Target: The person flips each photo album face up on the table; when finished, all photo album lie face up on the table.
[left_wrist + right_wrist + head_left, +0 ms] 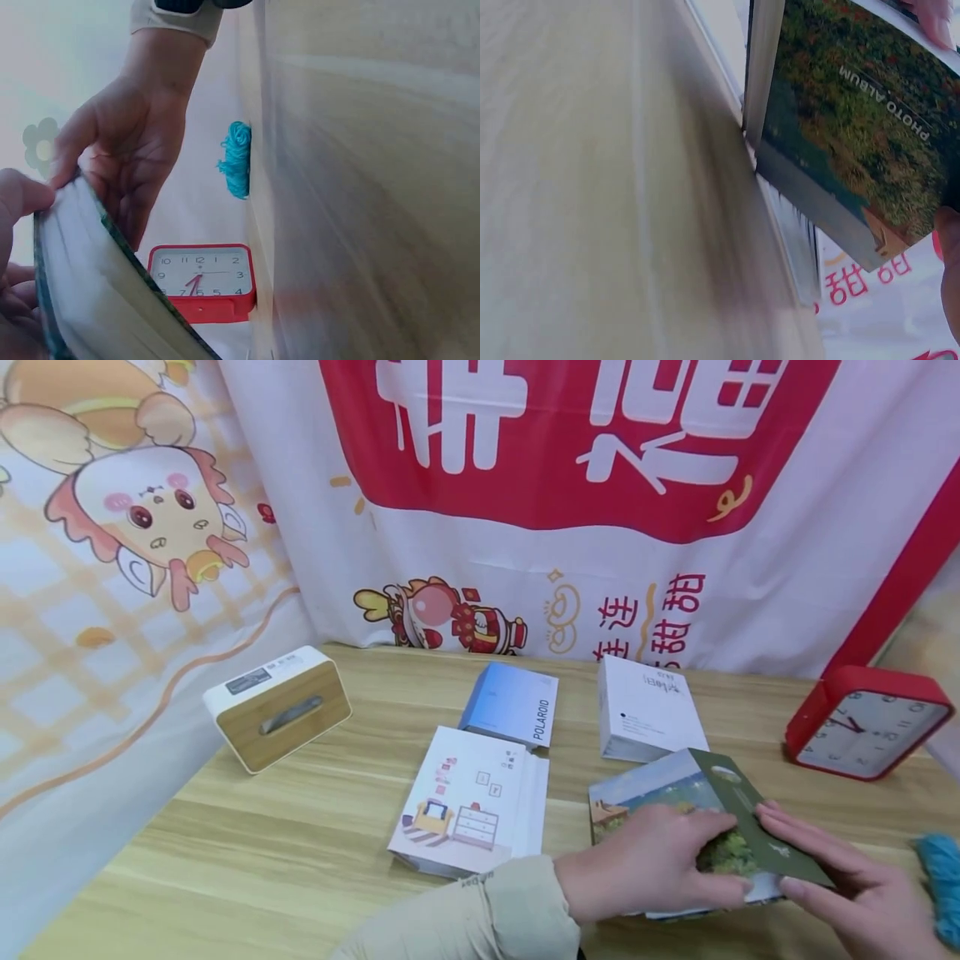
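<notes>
Both of my hands are on a photo album (648,793) with a landscape cover and a dark green strip along one side. My left hand (652,860) lies over the picture side, its thumb and forefinger spread near the lower edge. At the green side, my right hand (862,877) grips the album with thumb and fingers. The left wrist view shows the page edges (90,277) between dark green covers, with the right hand (139,142) around the album's corner. "PHOTO ALBUM" lettering (885,103) is on the cover in the right wrist view.
A white illustrated box (465,802), a blue Polaroid box (512,702) and a white book-like box (651,706) are left of and behind the album. A red clock (870,722) and blue yarn (941,885) are at the right; a tissue box (281,710) is far left.
</notes>
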Available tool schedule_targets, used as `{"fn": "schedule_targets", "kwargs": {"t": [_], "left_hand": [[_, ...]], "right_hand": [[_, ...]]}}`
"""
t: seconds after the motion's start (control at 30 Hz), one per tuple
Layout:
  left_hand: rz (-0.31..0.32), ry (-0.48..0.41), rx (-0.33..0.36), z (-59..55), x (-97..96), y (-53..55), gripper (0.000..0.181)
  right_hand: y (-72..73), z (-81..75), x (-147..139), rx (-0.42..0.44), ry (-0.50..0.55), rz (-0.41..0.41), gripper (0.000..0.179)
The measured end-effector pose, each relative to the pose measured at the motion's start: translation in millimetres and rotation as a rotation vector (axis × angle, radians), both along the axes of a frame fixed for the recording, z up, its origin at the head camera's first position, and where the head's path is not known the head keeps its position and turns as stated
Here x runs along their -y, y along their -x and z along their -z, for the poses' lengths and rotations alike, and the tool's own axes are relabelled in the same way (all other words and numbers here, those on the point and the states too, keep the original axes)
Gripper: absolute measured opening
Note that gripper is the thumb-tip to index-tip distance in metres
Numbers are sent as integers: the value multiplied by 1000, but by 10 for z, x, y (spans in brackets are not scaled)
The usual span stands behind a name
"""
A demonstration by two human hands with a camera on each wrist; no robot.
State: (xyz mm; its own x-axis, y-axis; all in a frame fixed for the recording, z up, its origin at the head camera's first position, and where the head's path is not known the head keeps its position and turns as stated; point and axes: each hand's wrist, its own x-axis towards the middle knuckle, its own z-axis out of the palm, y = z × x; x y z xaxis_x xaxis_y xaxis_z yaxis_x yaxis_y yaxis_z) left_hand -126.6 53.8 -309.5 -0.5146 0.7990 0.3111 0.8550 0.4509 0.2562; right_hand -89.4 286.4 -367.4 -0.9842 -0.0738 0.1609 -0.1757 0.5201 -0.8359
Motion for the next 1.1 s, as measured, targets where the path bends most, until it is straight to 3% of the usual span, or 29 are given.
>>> {"fn": "schedule_targets", "kwargs": {"t": [0.2,0.33,0.43,0.57,0.7,0.83,0.9,1.1], "left_hand": [[-44,-126,22,12,72,-51,47],[-48,-276,-24,43,112,-66,45],[-31,-407,-80,97,138,-56,45],[9,-534,-85,184,179,-36,50],[47,-579,-22,265,237,-38,55],[75,-598,69,306,304,-61,58],[93,-610,114,313,336,-75,60],[102,-661,228,351,414,-132,61]], "right_hand": [[53,-81,70,10,382,-116,51],[90,-153,128,1,457,-163,51],[105,-212,190,-7,440,-152,50],[95,-302,309,-97,258,-108,49],[68,-381,428,-201,156,-139,50],[49,-417,516,-268,160,-232,53],[39,-420,554,-285,126,-236,54],[40,-333,635,-352,222,-334,58]]}}
